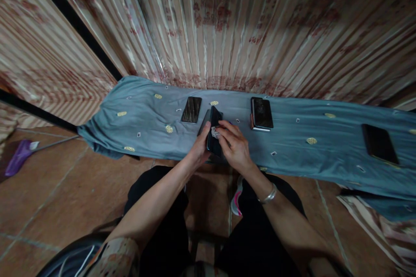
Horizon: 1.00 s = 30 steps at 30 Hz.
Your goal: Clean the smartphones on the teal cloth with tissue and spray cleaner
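My left hand (200, 146) grips a dark smartphone (215, 115) by its left edge, tilted up above the blue-grey cloth. My right hand (238, 146) pinches a small crumpled whitish piece (214, 132), perhaps tissue or cloth, against the face of that phone. Another flat dark device (203, 124) lies partly hidden behind the held phone. To the left rests a black phone (191, 109) with a reflective screen. Right of my hands sits a small stack of phones (261, 113). Farther right is a larger dark phone or tablet (380, 143).
A blue-grey patterned cloth (149, 117) covers the long, low surface before my knees. Pleated curtains (211, 30) hang right behind it. Dark poles (74, 26) slant at the left. A purple broom head (20, 156) lies on the tiled floor.
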Motion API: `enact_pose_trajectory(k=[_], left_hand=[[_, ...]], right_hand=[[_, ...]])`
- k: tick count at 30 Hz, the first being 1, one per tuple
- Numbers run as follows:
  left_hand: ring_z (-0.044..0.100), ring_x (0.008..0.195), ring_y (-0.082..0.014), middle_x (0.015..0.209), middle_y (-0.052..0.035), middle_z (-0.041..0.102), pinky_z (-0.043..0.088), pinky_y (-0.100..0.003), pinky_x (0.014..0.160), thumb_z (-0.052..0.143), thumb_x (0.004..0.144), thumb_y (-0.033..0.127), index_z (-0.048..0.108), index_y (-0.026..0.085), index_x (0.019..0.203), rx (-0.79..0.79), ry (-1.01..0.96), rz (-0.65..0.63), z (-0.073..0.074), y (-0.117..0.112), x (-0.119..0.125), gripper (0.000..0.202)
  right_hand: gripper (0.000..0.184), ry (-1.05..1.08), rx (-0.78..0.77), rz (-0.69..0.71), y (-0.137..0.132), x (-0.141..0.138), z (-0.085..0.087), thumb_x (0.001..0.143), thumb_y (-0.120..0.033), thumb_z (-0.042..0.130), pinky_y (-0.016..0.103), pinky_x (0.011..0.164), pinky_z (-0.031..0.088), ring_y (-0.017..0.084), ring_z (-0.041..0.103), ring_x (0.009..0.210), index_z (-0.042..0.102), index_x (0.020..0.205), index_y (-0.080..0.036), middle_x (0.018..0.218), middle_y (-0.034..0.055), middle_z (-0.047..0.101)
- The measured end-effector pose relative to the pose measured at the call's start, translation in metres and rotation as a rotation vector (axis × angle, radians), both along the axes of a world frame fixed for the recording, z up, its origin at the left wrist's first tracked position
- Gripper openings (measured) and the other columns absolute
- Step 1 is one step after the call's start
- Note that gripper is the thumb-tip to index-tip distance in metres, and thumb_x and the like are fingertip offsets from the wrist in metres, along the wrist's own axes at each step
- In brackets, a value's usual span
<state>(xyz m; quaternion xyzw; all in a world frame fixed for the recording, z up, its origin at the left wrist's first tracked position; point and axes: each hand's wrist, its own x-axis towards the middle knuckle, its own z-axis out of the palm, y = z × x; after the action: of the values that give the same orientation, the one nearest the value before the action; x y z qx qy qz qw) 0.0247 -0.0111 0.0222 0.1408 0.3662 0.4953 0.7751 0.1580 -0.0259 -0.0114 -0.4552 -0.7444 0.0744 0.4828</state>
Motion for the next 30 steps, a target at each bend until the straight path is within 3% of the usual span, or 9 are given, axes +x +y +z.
enact_pose_trajectory(k=[4,9,16,24,30], left_hand=[[0.079,0.104,-0.0214,0.104,-0.0094,0.084,0.058,-0.030,0.101,0.063,0.106,0.037,0.079,0.011,0.125,-0.007,-0.020,-0.013,-0.003,-0.005,0.004,0.036],[0.075,0.075,-0.0131,0.083,-0.0041,0.082,0.059,-0.024,0.084,0.050,0.112,0.033,0.082,0.012,0.112,-0.056,0.010,-0.069,0.002,-0.010,0.007,0.038],[0.070,0.061,-0.0121,0.074,-0.0027,0.079,0.058,-0.023,0.073,0.050,0.112,0.038,0.081,0.012,0.110,-0.059,-0.001,-0.104,0.007,-0.009,0.003,0.040],[0.080,0.092,-0.0215,0.091,-0.0067,0.083,0.060,-0.029,0.089,0.063,0.105,0.046,0.079,0.013,0.118,-0.052,0.007,-0.040,-0.001,-0.001,0.000,0.039],[0.078,0.110,-0.0304,0.098,-0.0118,0.083,0.060,-0.039,0.097,0.062,0.102,0.055,0.077,0.015,0.112,-0.037,0.070,-0.002,0.003,0.005,-0.003,0.044]], right_hand=[[0.030,0.020,0.027,-0.048,0.012,0.007,-0.002,0.108,-0.031,0.053,0.045,0.108,0.061,0.026,0.075,0.115,0.081,0.118,-0.026,0.128,0.0096,0.079],[0.033,0.024,0.000,-0.081,0.027,0.018,-0.007,0.110,-0.035,0.049,0.045,0.104,0.061,0.027,0.075,0.111,0.081,0.114,-0.025,0.119,0.0099,0.081],[0.035,0.008,-0.039,-0.097,0.031,0.024,-0.012,0.110,-0.035,0.048,0.049,0.111,0.057,0.028,0.074,0.115,0.080,0.117,-0.023,0.122,0.0118,0.080],[0.035,-0.029,-0.072,0.013,0.017,0.011,-0.006,0.108,-0.029,0.049,0.046,0.111,0.059,0.027,0.074,0.117,0.079,0.125,-0.027,0.129,0.0093,0.079],[0.035,-0.027,-0.061,0.116,0.001,0.000,0.002,0.108,-0.027,0.051,0.046,0.109,0.060,0.027,0.075,0.117,0.080,0.127,-0.027,0.131,0.0093,0.079]])
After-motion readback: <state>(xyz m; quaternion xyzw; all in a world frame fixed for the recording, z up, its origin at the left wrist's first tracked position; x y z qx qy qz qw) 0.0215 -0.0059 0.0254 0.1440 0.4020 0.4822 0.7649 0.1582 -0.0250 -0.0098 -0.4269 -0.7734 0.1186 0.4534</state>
